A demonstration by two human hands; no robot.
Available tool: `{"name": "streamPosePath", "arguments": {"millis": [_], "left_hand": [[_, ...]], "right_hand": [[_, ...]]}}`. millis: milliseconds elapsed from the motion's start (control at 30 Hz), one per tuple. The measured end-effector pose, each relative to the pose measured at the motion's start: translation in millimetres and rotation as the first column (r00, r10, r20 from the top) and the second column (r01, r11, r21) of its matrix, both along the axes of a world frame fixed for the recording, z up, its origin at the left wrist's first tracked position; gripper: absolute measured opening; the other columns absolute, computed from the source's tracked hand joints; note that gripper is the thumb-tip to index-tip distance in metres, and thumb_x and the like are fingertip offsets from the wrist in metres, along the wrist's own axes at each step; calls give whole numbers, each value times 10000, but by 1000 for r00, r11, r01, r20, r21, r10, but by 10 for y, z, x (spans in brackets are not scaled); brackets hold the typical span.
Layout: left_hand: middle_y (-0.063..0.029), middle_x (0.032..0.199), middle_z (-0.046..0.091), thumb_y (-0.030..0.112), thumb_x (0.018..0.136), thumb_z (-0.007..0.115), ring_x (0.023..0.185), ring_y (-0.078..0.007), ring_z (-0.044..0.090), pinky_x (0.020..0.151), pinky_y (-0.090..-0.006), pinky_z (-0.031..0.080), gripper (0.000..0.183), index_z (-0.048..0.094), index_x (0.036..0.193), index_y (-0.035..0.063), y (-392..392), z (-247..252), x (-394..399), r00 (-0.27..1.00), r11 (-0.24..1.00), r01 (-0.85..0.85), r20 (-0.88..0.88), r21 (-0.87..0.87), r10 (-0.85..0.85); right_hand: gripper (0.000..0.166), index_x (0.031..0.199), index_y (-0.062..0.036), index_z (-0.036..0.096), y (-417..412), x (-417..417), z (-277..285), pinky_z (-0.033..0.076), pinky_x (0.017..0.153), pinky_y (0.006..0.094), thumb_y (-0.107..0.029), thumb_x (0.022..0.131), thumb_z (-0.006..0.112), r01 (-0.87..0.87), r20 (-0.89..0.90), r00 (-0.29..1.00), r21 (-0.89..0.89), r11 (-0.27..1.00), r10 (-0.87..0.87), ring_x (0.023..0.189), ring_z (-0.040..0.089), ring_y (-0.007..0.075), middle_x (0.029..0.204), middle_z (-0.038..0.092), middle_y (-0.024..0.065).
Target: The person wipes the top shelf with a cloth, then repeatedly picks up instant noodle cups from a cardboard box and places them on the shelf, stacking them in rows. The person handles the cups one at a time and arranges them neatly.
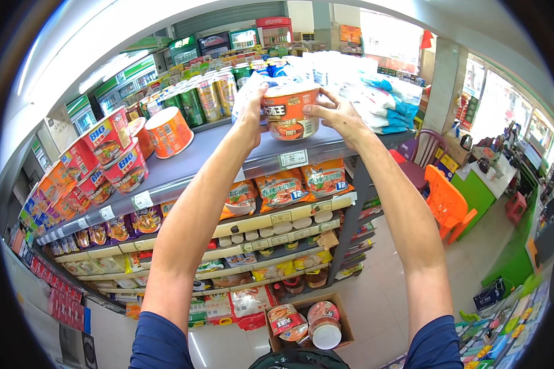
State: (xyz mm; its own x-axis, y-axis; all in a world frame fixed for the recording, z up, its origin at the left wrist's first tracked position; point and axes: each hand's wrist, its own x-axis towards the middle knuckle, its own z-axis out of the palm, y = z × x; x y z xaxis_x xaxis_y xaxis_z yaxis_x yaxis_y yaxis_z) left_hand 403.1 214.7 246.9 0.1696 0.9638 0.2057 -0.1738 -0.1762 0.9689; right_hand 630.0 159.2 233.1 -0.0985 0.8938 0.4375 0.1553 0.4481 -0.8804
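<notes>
Both my hands grip an orange instant-noodle tub [291, 113] from its two sides, above the front edge of the grey top shelf [221, 147]. My left hand [251, 110] presses the tub's left side with the thumb near the rim. On the other side, my right hand [334, 113] has its fingertips on the upper right wall. The tub is upright; I cannot tell whether its base rests on the shelf. To the left stand another orange noodle tub [168, 132] and stacked red noodle tubs [125, 166].
Behind the tub are drink cans [207, 99] and blue-and-white plastic packs [388, 104]. Bagged noodles [279, 189] fill the shelf below. At my feet, a cardboard box [344, 313] holds several noodle tubs [286, 320]. An orange plastic chair [448, 198] stands at the right.
</notes>
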Motion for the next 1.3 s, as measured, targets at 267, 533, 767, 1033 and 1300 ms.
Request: {"name": "streamPosePath", "arguments": {"millis": [267,533,767,1033,1300], "left_hand": [[-127,1333,562,476,931,702,1152,-265,563,930,-464,493,623,497,1370,84,-123,-89,187,986,994,5,-165,110,13],[-166,1362,552,380,944,712,1048,-265,649,826,-406,613,702,410,1505,86,-160,-55,323,986,998,42,-163,55,-33],[-151,1330,568,269,991,666,935,-225,685,807,-380,621,621,413,1527,83,-162,-41,371,944,982,123,-323,146,-71],[-98,1224,648,226,1010,662,1009,-194,661,843,-351,557,421,532,1380,74,-163,-92,521,883,938,88,-462,335,82],[-97,1206,663,189,1001,649,1062,-186,636,866,-349,541,407,556,1378,67,-212,-91,605,816,902,55,-539,429,207]], "right_hand": [[584,1482,29,521,275,399,-120,562,892,342,-83,917,622,156,-89,983,-22,987,-158,1058,666,192,1275,692,130],[451,1386,15,585,267,455,-111,594,821,319,-119,956,618,260,-142,959,87,962,-247,1009,680,171,1228,687,128],[323,1102,49,733,170,452,-1,572,772,331,-237,968,668,454,181,787,476,753,-590,826,739,202,936,783,152],[243,991,-8,748,112,550,88,568,774,386,-238,940,688,546,160,741,423,723,-652,856,765,264,948,786,179],[212,893,-7,732,298,595,43,562,793,436,-214,924,696,602,118,585,600,527,-802,834,741,360,845,740,224]]}}
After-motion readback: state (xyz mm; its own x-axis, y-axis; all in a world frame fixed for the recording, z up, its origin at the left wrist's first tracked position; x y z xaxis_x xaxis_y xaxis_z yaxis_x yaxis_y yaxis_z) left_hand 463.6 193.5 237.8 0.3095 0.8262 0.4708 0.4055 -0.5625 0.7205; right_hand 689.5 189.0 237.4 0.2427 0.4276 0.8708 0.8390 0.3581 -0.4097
